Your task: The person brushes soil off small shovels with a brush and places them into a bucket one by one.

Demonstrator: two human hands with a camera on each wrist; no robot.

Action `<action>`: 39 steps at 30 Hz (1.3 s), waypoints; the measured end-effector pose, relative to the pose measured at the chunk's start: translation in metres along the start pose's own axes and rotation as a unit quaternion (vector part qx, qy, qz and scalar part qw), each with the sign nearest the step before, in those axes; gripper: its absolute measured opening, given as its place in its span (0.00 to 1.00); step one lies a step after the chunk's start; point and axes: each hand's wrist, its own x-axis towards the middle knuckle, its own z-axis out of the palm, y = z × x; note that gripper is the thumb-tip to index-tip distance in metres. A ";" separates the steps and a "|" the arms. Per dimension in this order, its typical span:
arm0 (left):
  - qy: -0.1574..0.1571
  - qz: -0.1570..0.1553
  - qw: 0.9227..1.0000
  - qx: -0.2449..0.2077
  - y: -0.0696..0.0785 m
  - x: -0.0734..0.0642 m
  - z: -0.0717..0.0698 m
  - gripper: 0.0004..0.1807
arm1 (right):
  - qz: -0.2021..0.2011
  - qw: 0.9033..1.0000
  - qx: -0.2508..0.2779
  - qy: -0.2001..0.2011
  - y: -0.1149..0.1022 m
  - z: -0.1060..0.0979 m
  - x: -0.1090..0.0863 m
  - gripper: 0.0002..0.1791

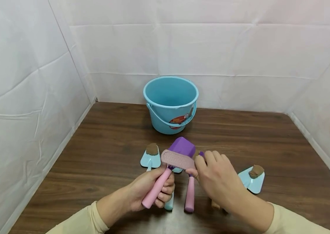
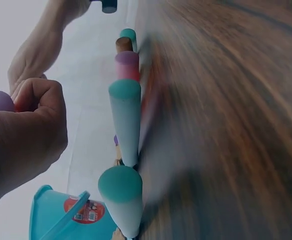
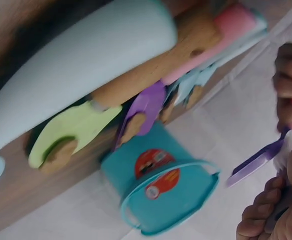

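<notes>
Starting from the left, a wide stretch of brown table (image 1: 95,146) ran out to the left edge, so I figured that side had the most elbow room. Then a light blue trowel (image 1: 145,162) with a brown lump (image 1: 152,149) on its blade; the lump looked soft and dentable. The left hand (image 1: 142,187) had its fingers wrapped round the pink handle (image 1: 158,188) of a purple shovel (image 1: 184,146), blade pointing far, on the near side of the blue bucket (image 1: 160,118). Shovel seemed light and stiff, maybe slick, so the handle was the sane grip. Across its neck lay a flat pinkish tool (image 1: 178,159), probably stiff too, right end pinched by thumb and fingers of the right hand (image 1: 217,177); couldn't tell if the two tools touched. Just right, another blue trowel (image 1: 255,186) crowded that wrist, well in from the right edge.
</notes>
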 end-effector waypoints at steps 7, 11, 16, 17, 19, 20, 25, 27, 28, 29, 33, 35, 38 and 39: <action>-0.019 0.010 1.000 0.006 0.001 -0.003 0.000 0.30 | 0.049 0.998 -0.030 0.009 0.038 0.013 -0.002 0.33; -0.020 0.015 1.000 0.008 0.002 -0.004 0.000 0.30 | 0.082 0.995 -0.050 -0.007 0.054 0.017 -0.002 0.33; -0.011 0.023 1.000 0.008 0.004 -0.005 -0.001 0.30 | 0.113 0.992 -0.036 -0.038 0.062 0.020 -0.002 0.33; -0.007 0.021 1.000 0.006 0.005 -0.005 -0.001 0.30 | 0.116 0.992 -0.032 -0.041 0.063 0.020 -0.002 0.32; -0.002 0.018 1.000 0.005 0.005 -0.005 -0.002 0.30 | 0.119 0.991 -0.027 -0.047 0.062 0.020 -0.003 0.32; 0.001 0.017 1.000 0.004 0.005 -0.005 -0.003 0.30 | 0.119 0.991 -0.025 -0.049 0.062 0.020 -0.003 0.32; 0.008 0.021 1.000 0.002 0.006 -0.006 -0.006 0.30 | 0.111 0.992 -0.026 -0.047 0.062 0.023 -0.002 0.32; 0.010 0.022 1.000 0.000 0.006 -0.007 -0.007 0.30 | 0.104 0.993 -0.027 -0.044 0.061 0.024 -0.001 0.33; 0.012 0.023 1.000 0.000 0.007 -0.008 -0.007 0.30 | 0.100 0.994 -0.029 -0.043 0.061 0.025 -0.001 0.33; 0.015 0.024 1.000 0.001 0.007 -0.008 -0.008 0.30 | 0.096 0.994 -0.031 -0.041 0.061 0.026 0.000 0.33; 0.048 0.036 0.998 0.022 0.015 -0.011 -0.010 0.30 | 0.084 0.995 -0.042 -0.035 0.060 0.026 0.000 0.33; 0.081 0.046 0.994 0.050 0.022 -0.012 -0.011 0.31 | 0.079 0.995 -0.048 -0.030 0.060 0.025 0.000 0.33; 0.143 0.061 0.982 0.111 0.039 -0.014 -0.012 0.32 | 0.075 0.996 -0.054 -0.019 0.059 0.022 -0.001 0.33; 0.167 0.069 0.974 0.137 0.046 -0.015 -0.013 0.32 | 0.075 0.995 -0.056 -0.015 0.059 0.022 -0.002 0.33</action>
